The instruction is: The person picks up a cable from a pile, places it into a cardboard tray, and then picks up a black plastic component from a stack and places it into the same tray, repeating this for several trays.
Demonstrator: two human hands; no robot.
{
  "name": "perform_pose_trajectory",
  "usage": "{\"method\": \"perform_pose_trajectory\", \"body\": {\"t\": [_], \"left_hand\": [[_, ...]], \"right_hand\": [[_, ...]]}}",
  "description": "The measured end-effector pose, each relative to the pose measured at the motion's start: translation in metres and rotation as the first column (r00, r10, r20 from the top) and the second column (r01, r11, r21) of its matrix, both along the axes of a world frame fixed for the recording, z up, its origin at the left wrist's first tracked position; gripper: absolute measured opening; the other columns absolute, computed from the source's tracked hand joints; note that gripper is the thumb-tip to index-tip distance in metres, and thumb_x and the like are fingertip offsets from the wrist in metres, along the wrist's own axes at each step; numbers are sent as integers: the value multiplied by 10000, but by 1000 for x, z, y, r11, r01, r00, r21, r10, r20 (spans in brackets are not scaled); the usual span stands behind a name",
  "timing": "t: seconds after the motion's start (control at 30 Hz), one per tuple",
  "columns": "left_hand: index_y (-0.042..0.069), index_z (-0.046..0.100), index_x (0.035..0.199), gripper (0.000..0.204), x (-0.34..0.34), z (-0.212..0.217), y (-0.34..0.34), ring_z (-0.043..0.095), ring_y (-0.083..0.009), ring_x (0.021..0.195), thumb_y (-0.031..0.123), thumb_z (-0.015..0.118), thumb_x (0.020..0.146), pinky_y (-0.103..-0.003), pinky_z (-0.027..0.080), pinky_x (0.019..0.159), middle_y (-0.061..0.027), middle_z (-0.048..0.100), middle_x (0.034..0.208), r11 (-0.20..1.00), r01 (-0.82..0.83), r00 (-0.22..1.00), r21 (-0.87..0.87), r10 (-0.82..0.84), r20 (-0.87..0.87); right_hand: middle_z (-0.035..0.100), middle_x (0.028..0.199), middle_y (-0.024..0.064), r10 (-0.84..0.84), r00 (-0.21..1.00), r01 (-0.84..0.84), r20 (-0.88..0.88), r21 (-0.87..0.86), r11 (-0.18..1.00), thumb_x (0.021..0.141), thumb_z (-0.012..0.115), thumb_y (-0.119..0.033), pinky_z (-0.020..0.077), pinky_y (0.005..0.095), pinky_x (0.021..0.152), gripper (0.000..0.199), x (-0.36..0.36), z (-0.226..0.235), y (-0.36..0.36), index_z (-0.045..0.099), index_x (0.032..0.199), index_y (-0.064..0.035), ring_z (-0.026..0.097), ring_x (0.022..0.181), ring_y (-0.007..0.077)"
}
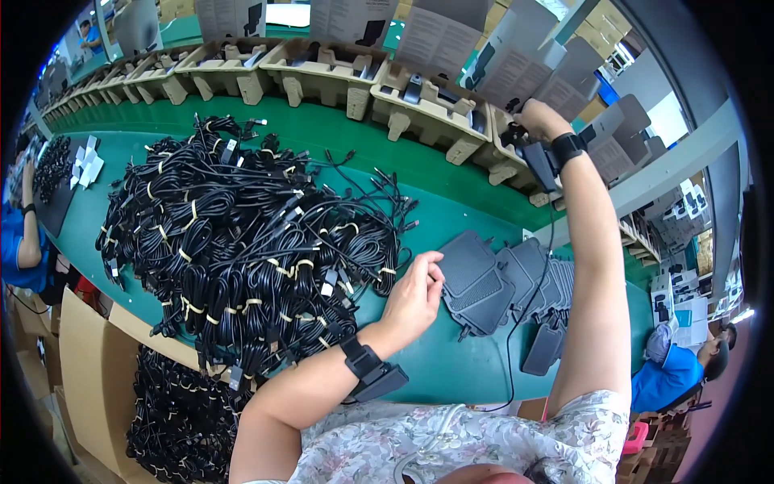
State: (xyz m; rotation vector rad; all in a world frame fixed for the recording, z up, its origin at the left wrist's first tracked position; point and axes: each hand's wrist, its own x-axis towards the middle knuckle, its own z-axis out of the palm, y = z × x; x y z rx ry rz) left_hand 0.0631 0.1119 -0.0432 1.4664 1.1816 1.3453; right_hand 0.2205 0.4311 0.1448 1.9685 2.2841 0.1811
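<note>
Fingers (434, 266) touch grey flat package (468, 264).

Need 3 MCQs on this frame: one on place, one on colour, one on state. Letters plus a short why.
1. Where is the right hand?
A. on the cable pile
B. up at a pulp tray across the belt
C. in the lap

2. What colour are the ties on the coiled cables?
A. red
B. yellow
C. blue

3. What is the left hand doing?
A. touching the stack of dark flat adapters
B. lifting a carton
C. resting on the floor

Key: B, the arm reaches to the tray beyond the green belt; B, yellow bands show throughout the pile; A, its fingertips rest at the adapters' edge.
</note>
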Motion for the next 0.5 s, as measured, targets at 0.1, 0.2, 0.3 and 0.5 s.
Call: {"method": "perform_pose_trajectory", "body": {"t": [0.1, 0.2, 0.3, 0.5], "left_hand": [[9, 410, 1213, 384, 2, 2, 2, 554, -130, 700, -81, 514, 854, -245, 475, 616, -74, 538, 917, 1000, -13, 1000, 3, 13, 16], [6, 411, 1207, 386, 2, 8, 2, 563, -187, 724, -74, 517, 844, -288, 480, 631, -95, 534, 923, 1000, -24, 1000, -8, 24, 15], [-1, 401, 1197, 392, -2, 14, 1, 590, -294, 769, -56, 521, 827, -372, 493, 669, -136, 528, 932, 1000, -21, 1000, -7, 21, 2], [6, 420, 1213, 409, -3, 10, -2, 549, -192, 728, -86, 520, 827, -295, 475, 619, -102, 526, 942, 998, -47, 998, 50, 49, -47]], "right_hand": [[631, 1045, 264, -127, 989, 107, -71, -228, 968, 903, 476, -282, 480, 447, 840, 373, -2, -33, 31, 637, 999, 41, 611, 1020, 370], [596, 1118, 280, -147, 903, 268, -404, 260, 928, 904, 450, -235, 468, 447, 880, 358, -10, -80, 38, 606, 1047, 53, 598, 1052, 365], [589, 1129, 280, -136, 903, 247, -408, 233, 941, 904, 464, -254, 462, 453, 894, 369, -7, -83, 43, 575, 1107, 33, 592, 1055, 373], [607, 1096, 264, 40, 959, -9, -281, 110, 994, 895, 489, -283, 465, 456, 894, 386, 23, -94, 47, 559, 1146, 2, 587, 1043, 387]]}}
